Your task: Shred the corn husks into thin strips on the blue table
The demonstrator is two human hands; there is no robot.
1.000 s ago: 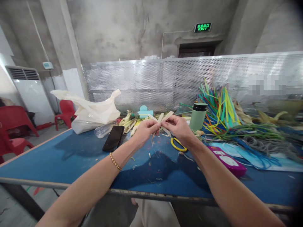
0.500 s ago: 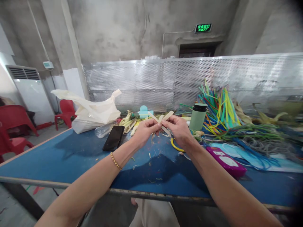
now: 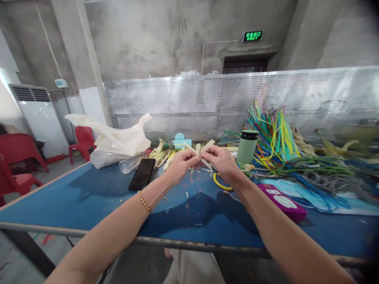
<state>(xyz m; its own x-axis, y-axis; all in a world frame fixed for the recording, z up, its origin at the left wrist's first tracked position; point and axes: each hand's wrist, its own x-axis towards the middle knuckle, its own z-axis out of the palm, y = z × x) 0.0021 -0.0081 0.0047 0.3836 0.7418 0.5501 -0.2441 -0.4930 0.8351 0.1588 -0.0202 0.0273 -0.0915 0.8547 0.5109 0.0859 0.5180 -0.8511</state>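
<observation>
Several pale, flat strips, perhaps corn husk (image 3: 207,145), cross one another and fan out between my two hands above the table. My left hand (image 3: 184,162) pinches the crossing from the left, thumb and forefinger pressed together. From the right, my right hand (image 3: 220,161) grips the same strips, its thumb close to the left one. Strip ends stick out above and below the fingers. The exact crossing point is partly hidden by the fingertips. Below the hands, small pale scraps (image 3: 187,195) lie on the blue table (image 3: 103,201).
Left of my hands are a black phone (image 3: 142,173), a clear bottle (image 3: 130,163) and a white plastic bag (image 3: 118,138). To the right stand a green flask (image 3: 247,146), colourful strips (image 3: 281,134), a yellow ring (image 3: 220,182), a purple pack (image 3: 282,201) and tangled cords (image 3: 322,181).
The upper middle strip, tilted before, now stands more upright between my fingers. Both hands keep their hold in nearly the same place.
</observation>
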